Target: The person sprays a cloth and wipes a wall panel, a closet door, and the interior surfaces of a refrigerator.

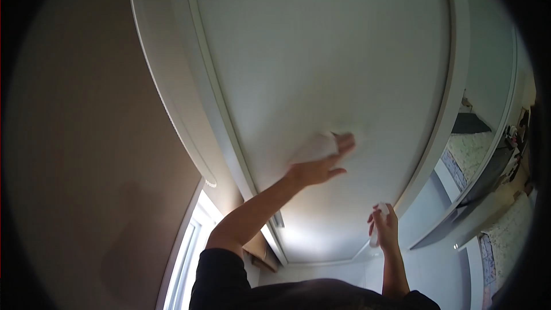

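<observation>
My left hand (318, 169) reaches up to a large pale cabinet door (333, 51), with its fingers stretched toward the right and blurred by motion. A white cloth (315, 148) lies under the palm and fingers, held against the door's surface. Lower down on the right, my right hand (388, 227) is raised with its fingers wrapped round a small white spray bottle (375, 237). Fingers cover much of the bottle, and its white top shows above them.
A beaded cord (166, 103) hangs along the left side, near a bright window (186, 255). At the right, a mirrored panel (488, 69) reflects a bed with a patterned cover. A brown wooden piece (261, 252) shows behind my left arm.
</observation>
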`<act>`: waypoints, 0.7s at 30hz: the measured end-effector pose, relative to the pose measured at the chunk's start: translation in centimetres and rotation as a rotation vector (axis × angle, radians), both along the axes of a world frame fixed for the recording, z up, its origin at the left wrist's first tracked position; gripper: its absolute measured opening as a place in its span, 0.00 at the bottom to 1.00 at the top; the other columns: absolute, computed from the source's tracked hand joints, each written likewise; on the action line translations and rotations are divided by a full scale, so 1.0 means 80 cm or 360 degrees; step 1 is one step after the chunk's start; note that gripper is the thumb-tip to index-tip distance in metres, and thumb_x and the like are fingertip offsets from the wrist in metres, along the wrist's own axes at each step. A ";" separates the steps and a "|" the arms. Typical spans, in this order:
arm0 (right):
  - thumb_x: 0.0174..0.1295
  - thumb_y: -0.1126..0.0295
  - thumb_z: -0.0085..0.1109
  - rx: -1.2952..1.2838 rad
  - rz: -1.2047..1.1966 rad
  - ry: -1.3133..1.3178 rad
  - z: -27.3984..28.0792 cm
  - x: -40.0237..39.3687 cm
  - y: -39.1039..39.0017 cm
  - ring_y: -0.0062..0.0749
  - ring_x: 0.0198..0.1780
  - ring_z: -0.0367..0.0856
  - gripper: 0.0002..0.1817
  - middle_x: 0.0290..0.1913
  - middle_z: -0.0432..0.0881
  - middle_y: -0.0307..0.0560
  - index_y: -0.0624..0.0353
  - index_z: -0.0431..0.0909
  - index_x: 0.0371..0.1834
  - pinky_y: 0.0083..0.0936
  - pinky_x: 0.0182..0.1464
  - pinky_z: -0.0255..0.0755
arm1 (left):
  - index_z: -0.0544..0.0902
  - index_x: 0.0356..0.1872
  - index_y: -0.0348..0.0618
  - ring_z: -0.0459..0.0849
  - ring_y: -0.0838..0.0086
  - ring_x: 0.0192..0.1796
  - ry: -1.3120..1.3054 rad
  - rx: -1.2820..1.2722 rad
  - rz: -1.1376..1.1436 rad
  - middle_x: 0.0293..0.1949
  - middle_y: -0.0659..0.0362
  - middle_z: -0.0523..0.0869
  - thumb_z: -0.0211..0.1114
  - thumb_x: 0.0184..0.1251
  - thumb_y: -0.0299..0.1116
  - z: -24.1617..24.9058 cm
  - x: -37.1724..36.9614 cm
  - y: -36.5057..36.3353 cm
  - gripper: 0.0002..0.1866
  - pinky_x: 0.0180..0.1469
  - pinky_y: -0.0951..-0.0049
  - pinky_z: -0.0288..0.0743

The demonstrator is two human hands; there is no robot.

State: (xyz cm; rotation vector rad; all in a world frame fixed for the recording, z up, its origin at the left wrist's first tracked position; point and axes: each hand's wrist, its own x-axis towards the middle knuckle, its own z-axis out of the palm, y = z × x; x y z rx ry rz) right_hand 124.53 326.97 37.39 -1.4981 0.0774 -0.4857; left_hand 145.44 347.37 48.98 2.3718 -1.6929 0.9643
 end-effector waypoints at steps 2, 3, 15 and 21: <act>0.72 0.69 0.53 -0.0001 -0.0024 0.0000 -0.003 -0.004 -0.024 0.23 0.23 0.75 0.09 0.31 0.77 0.45 0.63 0.72 0.49 0.21 0.21 0.71 | 0.60 0.78 0.49 0.50 0.59 0.82 -0.0126 -0.0350 0.0175 0.81 0.51 0.54 0.66 0.67 0.54 0.095 0.009 0.020 0.43 0.82 0.49 0.41; 0.72 0.69 0.53 0.0015 -0.0009 0.0072 -0.006 -0.006 -0.037 0.23 0.23 0.75 0.09 0.31 0.77 0.44 0.63 0.72 0.49 0.21 0.21 0.71 | 0.60 0.78 0.47 0.44 0.51 0.83 -0.0207 -0.0654 0.0206 0.81 0.47 0.52 0.66 0.68 0.50 0.145 0.009 0.027 0.42 0.81 0.44 0.38; 0.71 0.70 0.53 0.0191 0.0139 0.0041 -0.026 -0.006 -0.097 0.25 0.18 0.73 0.08 0.27 0.77 0.46 0.63 0.72 0.47 0.22 0.19 0.69 | 0.63 0.76 0.50 0.54 0.51 0.80 -0.0246 -0.0278 0.0240 0.79 0.55 0.59 0.75 0.50 0.58 0.157 -0.025 -0.034 0.52 0.77 0.39 0.47; 0.70 0.70 0.56 0.0089 0.0331 0.0017 -0.016 -0.001 -0.114 0.26 0.20 0.76 0.11 0.28 0.78 0.48 0.65 0.72 0.49 0.23 0.21 0.72 | 0.58 0.79 0.56 0.49 0.61 0.83 0.0003 -0.0003 -0.0157 0.81 0.61 0.54 0.71 0.62 0.54 0.130 -0.006 -0.055 0.47 0.81 0.46 0.40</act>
